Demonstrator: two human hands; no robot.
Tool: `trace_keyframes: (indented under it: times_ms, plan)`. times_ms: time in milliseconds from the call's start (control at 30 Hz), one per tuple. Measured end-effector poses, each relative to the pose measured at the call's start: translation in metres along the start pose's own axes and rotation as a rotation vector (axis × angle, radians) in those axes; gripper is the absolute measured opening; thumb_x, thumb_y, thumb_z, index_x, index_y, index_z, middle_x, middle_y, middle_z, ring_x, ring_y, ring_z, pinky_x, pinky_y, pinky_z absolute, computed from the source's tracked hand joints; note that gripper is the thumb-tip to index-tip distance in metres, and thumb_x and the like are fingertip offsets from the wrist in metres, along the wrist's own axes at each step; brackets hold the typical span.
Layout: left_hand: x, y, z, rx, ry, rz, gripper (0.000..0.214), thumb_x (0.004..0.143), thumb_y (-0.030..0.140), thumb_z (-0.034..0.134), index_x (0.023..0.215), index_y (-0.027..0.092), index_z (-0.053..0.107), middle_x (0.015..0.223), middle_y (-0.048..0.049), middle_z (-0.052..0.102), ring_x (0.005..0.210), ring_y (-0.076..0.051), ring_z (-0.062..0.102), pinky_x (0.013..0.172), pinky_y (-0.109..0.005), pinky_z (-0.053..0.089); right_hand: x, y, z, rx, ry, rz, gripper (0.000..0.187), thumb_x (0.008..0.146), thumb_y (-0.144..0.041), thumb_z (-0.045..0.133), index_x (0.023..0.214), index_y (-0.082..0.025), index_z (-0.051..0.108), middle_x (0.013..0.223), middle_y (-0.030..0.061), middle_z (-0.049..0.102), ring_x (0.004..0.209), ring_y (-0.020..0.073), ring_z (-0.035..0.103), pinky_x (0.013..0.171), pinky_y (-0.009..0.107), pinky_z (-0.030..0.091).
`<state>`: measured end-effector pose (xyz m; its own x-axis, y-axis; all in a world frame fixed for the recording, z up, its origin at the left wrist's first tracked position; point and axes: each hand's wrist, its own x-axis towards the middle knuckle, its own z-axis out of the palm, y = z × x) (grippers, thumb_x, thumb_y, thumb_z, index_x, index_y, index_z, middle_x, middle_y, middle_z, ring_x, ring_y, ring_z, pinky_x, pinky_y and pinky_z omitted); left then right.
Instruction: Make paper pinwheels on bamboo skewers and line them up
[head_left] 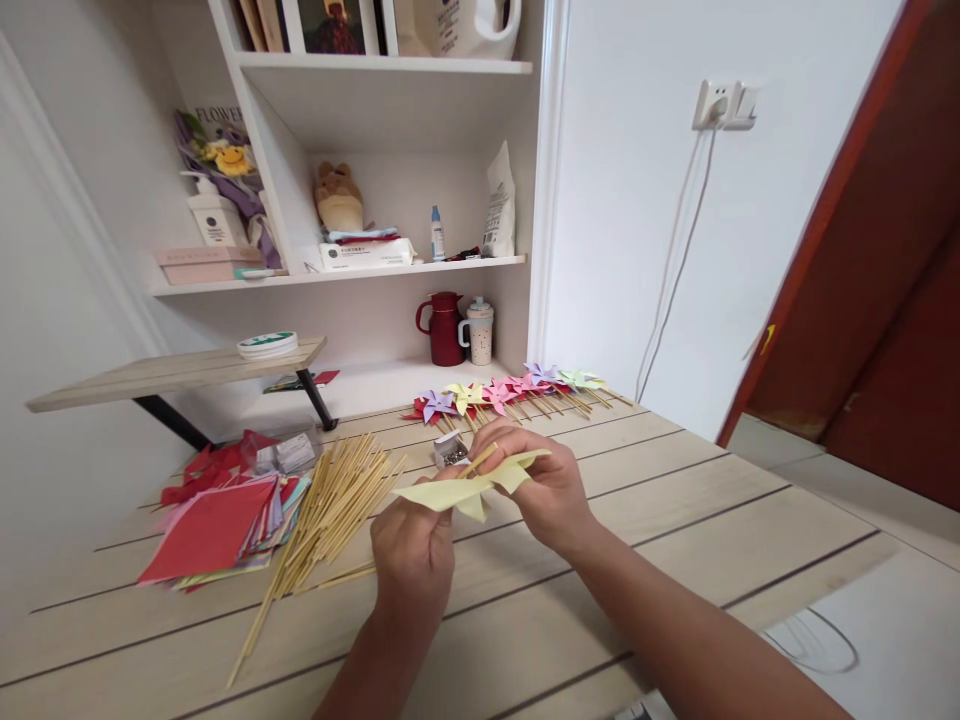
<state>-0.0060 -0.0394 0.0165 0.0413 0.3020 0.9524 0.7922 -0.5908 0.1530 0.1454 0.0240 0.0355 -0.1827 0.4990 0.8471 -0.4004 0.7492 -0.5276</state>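
A pale yellow paper pinwheel [457,493] is held between my two hands above the table. My left hand [414,550] is closed on its left side, thumb and fingers pinching near the paper. My right hand [536,480] grips the right side, its fingers curled over the far edge. A short length of wooden stick [478,460] shows behind the paper, by the right fingers; the rest of it is hidden. Just beyond the hands sits a small open box [451,450] of metal pins.
Many loose wooden sticks [337,500] lie left of my hands, beside stacked coloured paper squares [214,530]. Finished pinwheels [499,396] on sticks line the table's back edge. A small raised wooden stand [180,372] stands back left; a red jug [447,330] and a cup [481,332] stand behind.
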Motion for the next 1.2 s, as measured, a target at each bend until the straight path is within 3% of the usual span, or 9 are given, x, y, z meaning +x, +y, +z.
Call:
trace_keyframes:
  times_ms: [633, 900, 1200]
  plan:
    - [-0.0025, 0.0001, 0.0005, -0.008, 0.030, -0.001, 0.029, 0.097, 0.015, 0.052, 0.109, 0.022, 0.077, 0.083, -0.0053, 0.079, 0.075, -0.018, 0.075, 0.078, -0.029, 0.061, -0.0007, -0.0014, 0.0001, -0.031, -0.018, 0.019, 0.004, 0.087, -0.024, 0.073, 0.084, -0.025, 0.076, 0.082, 0.0052, 0.071, 0.086, 0.0225, 0.063, 0.078, 0.040, 0.053]
    - [-0.0007, 0.0028, -0.0005, 0.000, 0.032, 0.002, 0.029, 0.097, 0.012, 0.052, 0.111, 0.021, 0.076, 0.093, -0.0062, 0.080, 0.087, -0.019, 0.076, 0.080, -0.029, 0.060, -0.0011, -0.0009, 0.0006, 0.000, -0.022, 0.024, 0.009, 0.087, -0.019, 0.072, 0.087, -0.026, 0.076, 0.082, 0.0040, 0.071, 0.088, 0.0221, 0.063, 0.080, 0.040, 0.052]
    - [0.0006, 0.0022, -0.0012, -0.001, 0.043, 0.054, 0.028, 0.096, 0.011, 0.053, 0.114, 0.020, 0.073, 0.099, -0.0064, 0.079, 0.079, -0.016, 0.074, 0.075, -0.025, 0.058, -0.0021, 0.0009, -0.0003, 0.007, -0.033, 0.010, 0.008, 0.087, -0.020, 0.071, 0.088, -0.026, 0.076, 0.085, 0.0048, 0.069, 0.089, 0.0225, 0.063, 0.080, 0.040, 0.052]
